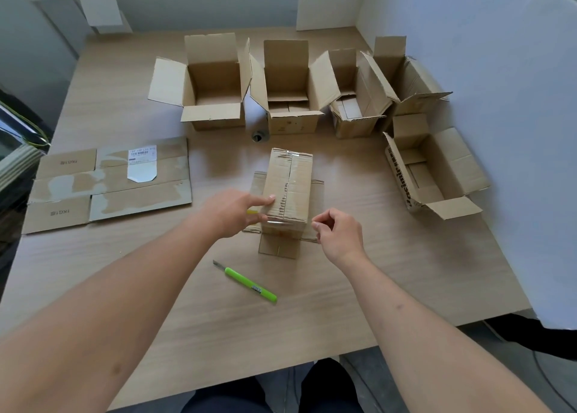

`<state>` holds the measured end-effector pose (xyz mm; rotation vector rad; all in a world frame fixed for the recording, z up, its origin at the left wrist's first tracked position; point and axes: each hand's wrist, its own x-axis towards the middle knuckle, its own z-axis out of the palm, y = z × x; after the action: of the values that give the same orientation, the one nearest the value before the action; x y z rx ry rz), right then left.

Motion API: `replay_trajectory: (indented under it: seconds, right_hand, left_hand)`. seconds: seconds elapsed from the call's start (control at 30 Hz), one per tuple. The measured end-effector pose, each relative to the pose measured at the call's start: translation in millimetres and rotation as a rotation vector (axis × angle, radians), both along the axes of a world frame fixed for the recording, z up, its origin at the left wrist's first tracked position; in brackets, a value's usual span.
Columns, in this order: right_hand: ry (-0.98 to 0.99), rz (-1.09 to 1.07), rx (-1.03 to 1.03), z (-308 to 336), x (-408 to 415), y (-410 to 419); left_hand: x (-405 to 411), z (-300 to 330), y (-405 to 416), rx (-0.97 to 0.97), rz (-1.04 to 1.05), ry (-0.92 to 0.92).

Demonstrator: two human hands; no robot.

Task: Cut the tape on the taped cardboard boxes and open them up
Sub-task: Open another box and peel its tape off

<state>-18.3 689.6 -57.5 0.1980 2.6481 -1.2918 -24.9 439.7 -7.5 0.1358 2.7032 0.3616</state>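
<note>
A small taped cardboard box stands at the table's centre, its lower flaps splayed out on the table. Clear tape runs along its top seam, which looks split. My left hand rests on the box's left top edge with the index finger stretched over the top; a small yellow bit shows under its fingers. My right hand hovers at the box's near right corner, thumb and fingers curled together, pinching what looks like a strip of clear tape. A green utility knife lies on the table in front of the box, blade out.
Several opened boxes stand along the back and the right side of the wooden table. A flattened cardboard sheet with a white label lies at the left. A round cable hole sits behind the centre box.
</note>
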Motion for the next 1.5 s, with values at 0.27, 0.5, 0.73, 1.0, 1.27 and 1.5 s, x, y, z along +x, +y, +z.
replay_trajectory:
  seconds: [0.27, 0.5, 0.73, 1.0, 1.27, 1.5]
  right_hand:
    - [-0.003, -0.04, -0.091, -10, 2, 0]
    - [-0.018, -0.027, -0.099, -12, -4, 2]
    - [-0.073, -0.02, -0.122, -14, -11, 6]
    - [-0.099, -0.091, -0.15, -14, -15, 0]
    - [0.027, -0.103, -0.108, -11, -17, 3]
    - [0.331, 0.017, 0.037, -8, -11, 13]
  left_hand:
    - [-2, -5, -3, 0.045, 0.028, 0.036]
    - [-2, -7, 0, 0.033, 0.029, 0.053]
    - [3, -10, -4, 0.094, 0.052, 0.039]
    - [1, -32, -10, 0.073, 0.025, 0.101]
    - [5, -31, -6, 0.072, 0.045, 0.115]
    - [15, -34, 6, 0.08, 0.055, 0.182]
